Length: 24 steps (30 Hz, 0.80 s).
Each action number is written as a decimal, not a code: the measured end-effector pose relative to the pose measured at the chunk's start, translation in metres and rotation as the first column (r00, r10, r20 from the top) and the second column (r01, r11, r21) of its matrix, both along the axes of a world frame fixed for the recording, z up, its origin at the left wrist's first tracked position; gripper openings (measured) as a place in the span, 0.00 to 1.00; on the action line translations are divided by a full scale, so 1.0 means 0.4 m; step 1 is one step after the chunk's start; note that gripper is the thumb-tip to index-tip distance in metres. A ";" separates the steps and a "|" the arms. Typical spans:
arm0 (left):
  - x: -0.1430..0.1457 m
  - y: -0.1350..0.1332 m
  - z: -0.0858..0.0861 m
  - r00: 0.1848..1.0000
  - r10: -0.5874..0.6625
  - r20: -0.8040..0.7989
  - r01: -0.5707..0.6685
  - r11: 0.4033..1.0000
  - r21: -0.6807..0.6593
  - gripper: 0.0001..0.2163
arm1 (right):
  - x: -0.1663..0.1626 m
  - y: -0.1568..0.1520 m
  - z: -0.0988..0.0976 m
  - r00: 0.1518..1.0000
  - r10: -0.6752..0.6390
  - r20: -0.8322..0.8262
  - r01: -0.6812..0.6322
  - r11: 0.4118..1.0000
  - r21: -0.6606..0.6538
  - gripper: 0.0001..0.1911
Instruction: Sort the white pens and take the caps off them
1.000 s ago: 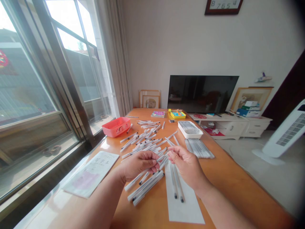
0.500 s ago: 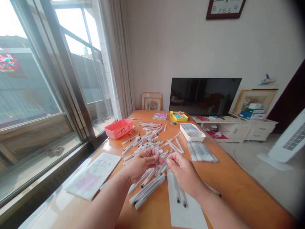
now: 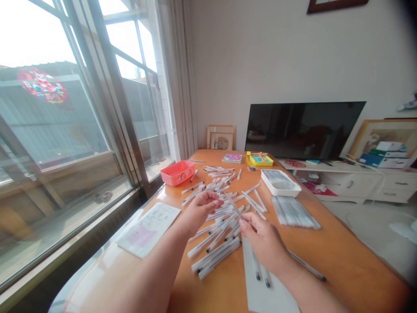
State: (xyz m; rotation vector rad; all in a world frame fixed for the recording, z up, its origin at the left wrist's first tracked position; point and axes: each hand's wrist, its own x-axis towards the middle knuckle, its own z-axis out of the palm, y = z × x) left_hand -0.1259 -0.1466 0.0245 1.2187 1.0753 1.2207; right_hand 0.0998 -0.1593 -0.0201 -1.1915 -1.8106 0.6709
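Note:
My right hand is closed on the lower end of a slim whitish pen, which tilts up and to the left above the table. My left hand is beside the pen's upper end, thumb and fingers slightly apart, with nothing visible between them. Beneath both hands spreads a loose heap of similar pens, many with black ends. Closer to me is a small stack of pens. Under my right forearm, a white paper sheet carries two pens, partly hidden by my hand.
On the left are a notebook and a red plastic basket. At right stand a white tray of pens and a clear pack of pens. A single pen lies near my right wrist. Farther back is a yellow box.
The pen has passed from my left hand to my right and tipped from upright to slanting. My left fingers have come off it. The head view has turned slightly left.

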 end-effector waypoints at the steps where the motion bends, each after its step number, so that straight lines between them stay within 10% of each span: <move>1: -0.029 0.009 0.001 0.996 0.085 -0.030 -0.084 0.996 0.021 0.18 | 0.008 0.004 0.001 0.999 -0.011 0.047 0.010 1.000 0.019 0.17; 8: -0.189 0.070 -0.047 0.729 0.684 -0.026 -0.679 0.727 0.102 0.15 | 0.042 0.022 0.001 0.968 -0.081 0.239 0.021 0.970 0.244 0.17; 24: -0.284 0.072 -0.036 0.516 0.855 -0.056 -0.841 0.518 0.154 0.18 | 0.042 0.017 0.006 0.941 -0.111 0.320 0.008 0.952 0.305 0.16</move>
